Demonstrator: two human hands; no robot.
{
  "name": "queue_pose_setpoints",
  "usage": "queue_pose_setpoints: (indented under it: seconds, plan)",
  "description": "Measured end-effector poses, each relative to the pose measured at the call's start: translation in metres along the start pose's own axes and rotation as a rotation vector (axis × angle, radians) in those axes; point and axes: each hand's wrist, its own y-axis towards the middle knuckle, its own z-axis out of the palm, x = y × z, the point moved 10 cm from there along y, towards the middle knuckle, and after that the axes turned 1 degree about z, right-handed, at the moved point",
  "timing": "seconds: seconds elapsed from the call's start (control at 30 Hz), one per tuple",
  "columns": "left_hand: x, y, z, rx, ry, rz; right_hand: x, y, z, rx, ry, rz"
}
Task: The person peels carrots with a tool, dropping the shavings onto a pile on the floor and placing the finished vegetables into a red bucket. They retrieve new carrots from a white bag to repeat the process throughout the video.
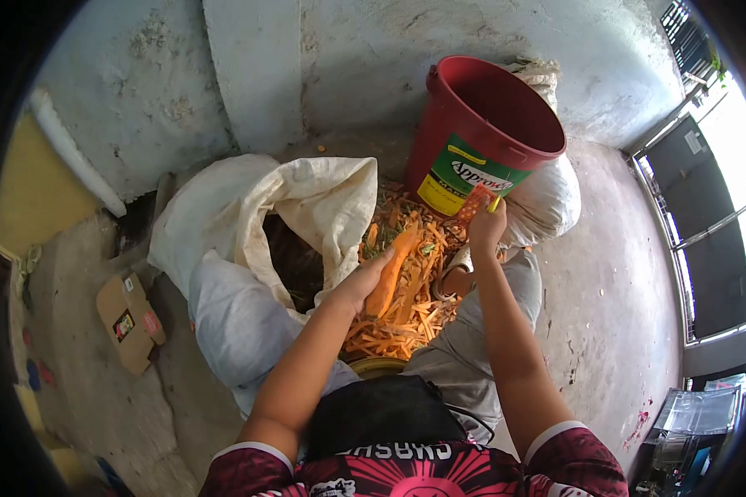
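Note:
My left hand [363,283] is wrapped around a long peeled carrot [394,272], tilted over a heap of orange peelings [398,331] between my knees. Up and to the right, in front of the red bucket's label, my right hand [487,225] is closed on a small tool with a yellow handle [494,204]. A flat orange-red part with pale dots [474,201] shows beside that handle; I cannot tell the tool's exact kind. The two hands are apart. An open white sack [352,186] with a dark inside stands left of the heap.
A tall red bucket [427,124] with a green and yellow label leans behind the peelings. Next to it rests a stuffed white sack [555,199]. A torn cardboard piece [124,323] lies on the concrete floor at left. The wall [348,74] closes off the back.

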Motion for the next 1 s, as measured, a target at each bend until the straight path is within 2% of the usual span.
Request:
queue_pose_setpoints:
  seconds: [0.07, 0.13, 0.23, 0.27, 0.33, 0.47, 0.57, 0.7, 0.73, 0.77, 0.8, 0.87, 0.93, 0.97, 1.0]
  plan:
    - [-0.001, -0.001, 0.001, -0.024, -0.069, -0.03, -0.007, -0.014, 0.012, 0.059, 0.06, 0.009]
    - [-0.002, 0.002, -0.001, -0.054, -0.113, -0.016, 0.015, -0.04, 0.018, 0.156, 0.197, 0.039]
    - [-0.004, 0.002, 0.005, 0.026, -0.196, -0.005, 0.037, -0.082, 0.031, 0.313, 0.29, 0.132]
    - [0.0, 0.006, 0.006, 0.067, -0.245, -0.023, 0.045, -0.09, 0.03, 0.277, 0.224, 0.004]
    - [0.007, 0.015, 0.01, 0.149, -0.342, -0.061, 0.059, -0.108, 0.033, 0.328, 0.261, 0.042]
    - [0.001, 0.003, 0.011, 0.112, -0.31, -0.047, 0.103, -0.128, 0.021, 0.337, 0.134, -0.037]
    - [-0.004, 0.003, 0.011, 0.12, -0.358, 0.005, 0.104, -0.136, 0.025, 0.401, 0.074, -0.03]
    - [-0.014, -0.018, 0.026, 0.115, -0.317, -0.003, 0.104, -0.131, 0.019, 0.282, -0.002, -0.123]
    - [-0.013, -0.021, 0.028, 0.128, -0.293, -0.011, 0.095, -0.121, 0.019, 0.267, 0.006, -0.037]
    - [-0.009, -0.016, 0.027, 0.154, -0.215, 0.012, 0.084, -0.108, 0.019, 0.251, 0.014, 0.048]
    - [-0.001, -0.005, 0.022, 0.179, -0.136, 0.034, 0.078, -0.092, 0.014, 0.151, -0.044, -0.029]
    - [0.007, -0.002, 0.016, 0.169, 0.011, 0.024, 0.079, -0.065, 0.002, 0.073, -0.083, 0.033]
    - [-0.001, 0.006, 0.006, 0.079, 0.212, 0.152, 0.074, -0.041, -0.003, -0.013, -0.133, -0.048]
    - [0.0, 0.005, 0.009, 0.097, 0.279, 0.176, 0.069, -0.029, -0.005, -0.053, -0.158, -0.089]
    - [-0.004, 0.0, 0.014, 0.114, 0.345, 0.202, 0.058, -0.016, -0.006, -0.063, -0.169, -0.033]
